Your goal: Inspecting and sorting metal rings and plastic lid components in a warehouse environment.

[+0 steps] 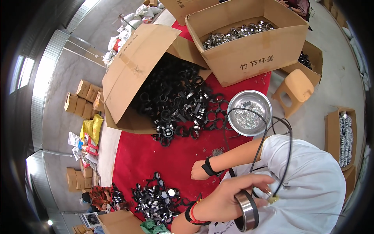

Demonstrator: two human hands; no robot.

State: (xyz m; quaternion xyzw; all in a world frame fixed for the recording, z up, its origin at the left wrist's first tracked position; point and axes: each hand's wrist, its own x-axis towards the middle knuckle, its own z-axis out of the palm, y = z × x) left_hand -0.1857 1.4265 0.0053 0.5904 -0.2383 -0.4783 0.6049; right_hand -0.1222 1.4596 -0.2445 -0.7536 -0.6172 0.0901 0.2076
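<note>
My left hand (224, 197), with red and black bands at the wrist, grips a round black cup lid with a steel band (246, 210) in front of my white shirt. Its thumb and forefinger reach past the lid toward a small yellowish piece (274, 199), which I cannot make out. My right hand (200, 170), wearing a black wristband (209, 167), is closed over the red table cover (144, 156); what its curled fingers hold, if anything, is hidden. Small metal bits (217, 151) lie near it. A heap of black and silver lids (156, 201) spreads beside my left forearm.
A tipped carton (136, 66) spills black looped lids (183, 101) onto the red cover. Beside it stand a carton of steel rings (253, 58) and a steel bowl (269, 105) of small metal pieces. A black cable (289, 156) loops by my arms. An orange stool (298, 87) stands behind.
</note>
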